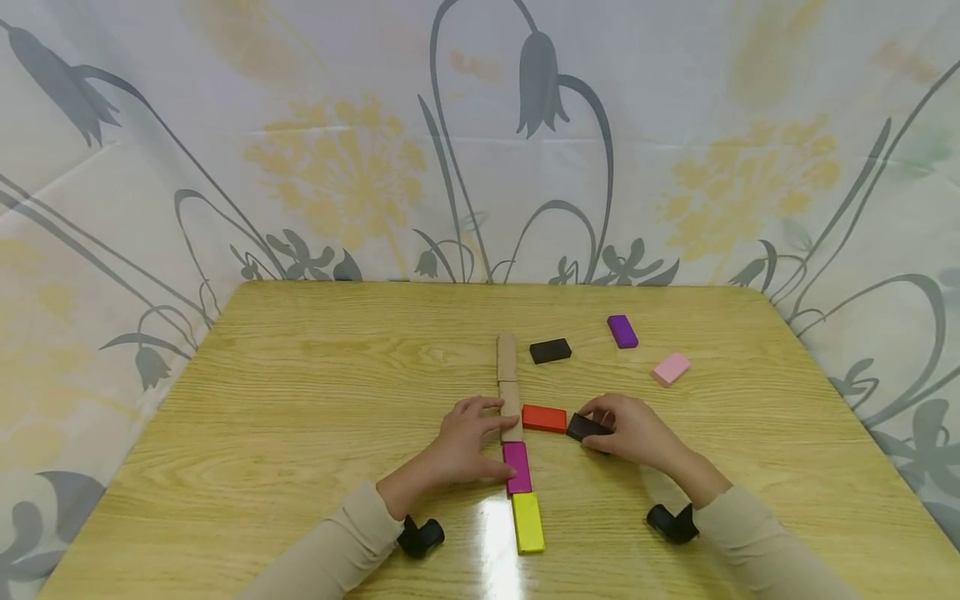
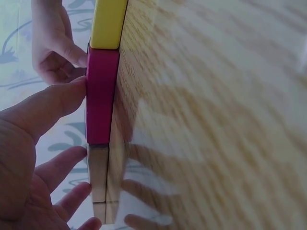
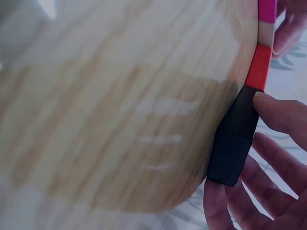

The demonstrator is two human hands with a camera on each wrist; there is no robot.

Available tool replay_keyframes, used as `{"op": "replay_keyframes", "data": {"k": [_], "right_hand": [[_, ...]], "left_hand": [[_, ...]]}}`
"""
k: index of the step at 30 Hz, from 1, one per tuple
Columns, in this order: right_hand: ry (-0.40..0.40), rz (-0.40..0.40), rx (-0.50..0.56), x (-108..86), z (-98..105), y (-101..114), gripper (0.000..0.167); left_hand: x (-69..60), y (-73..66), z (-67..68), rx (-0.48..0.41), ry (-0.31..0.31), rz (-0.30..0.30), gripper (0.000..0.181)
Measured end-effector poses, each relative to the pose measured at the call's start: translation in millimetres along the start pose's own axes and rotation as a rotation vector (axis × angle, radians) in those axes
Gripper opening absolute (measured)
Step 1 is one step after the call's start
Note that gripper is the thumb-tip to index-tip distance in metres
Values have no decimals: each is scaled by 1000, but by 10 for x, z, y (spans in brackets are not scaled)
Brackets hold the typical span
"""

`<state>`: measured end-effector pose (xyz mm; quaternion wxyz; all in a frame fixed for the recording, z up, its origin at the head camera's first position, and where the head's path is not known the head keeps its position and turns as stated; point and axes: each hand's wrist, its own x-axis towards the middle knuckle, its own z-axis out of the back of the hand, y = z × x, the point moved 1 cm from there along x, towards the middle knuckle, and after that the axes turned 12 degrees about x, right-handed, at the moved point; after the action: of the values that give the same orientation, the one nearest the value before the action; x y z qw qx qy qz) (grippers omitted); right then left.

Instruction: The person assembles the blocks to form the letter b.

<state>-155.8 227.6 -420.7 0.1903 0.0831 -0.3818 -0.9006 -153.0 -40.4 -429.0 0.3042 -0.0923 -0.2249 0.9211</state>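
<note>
Bench (image 1: 300,375), in the head view, carries a straight column: two wooden blocks (image 1: 507,358), then a magenta block (image 1: 517,468) and a yellow block (image 1: 528,523). A red block (image 1: 544,418) goes out sideways from the nearer wooden one, and at its outer end is a black block (image 1: 585,427), held by the right hand (image 1: 630,429). The left hand (image 1: 468,442) lies across the column, its fingers apart. Beyond are a second black block (image 1: 551,351), a purple block (image 1: 622,332) and a pink block (image 1: 671,369).

In the left wrist view, the thumb rests on the magenta block; other fingertips seem to touch the wooden ones, though the angle hides the contact. Probably this keeps the column from sliding.

In the right wrist view, thumb and fingers pinch the black block from opposite sides, presumably so its end can meet the red one squarely.
</note>
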Motion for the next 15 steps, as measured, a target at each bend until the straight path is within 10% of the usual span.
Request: {"op": "replay_keyframes", "data": {"k": [15], "right_hand": [[30, 17, 11, -5, -3, 25, 33]], "left_hand": [[4, -14, 13, 3, 1, 0, 67]]}}
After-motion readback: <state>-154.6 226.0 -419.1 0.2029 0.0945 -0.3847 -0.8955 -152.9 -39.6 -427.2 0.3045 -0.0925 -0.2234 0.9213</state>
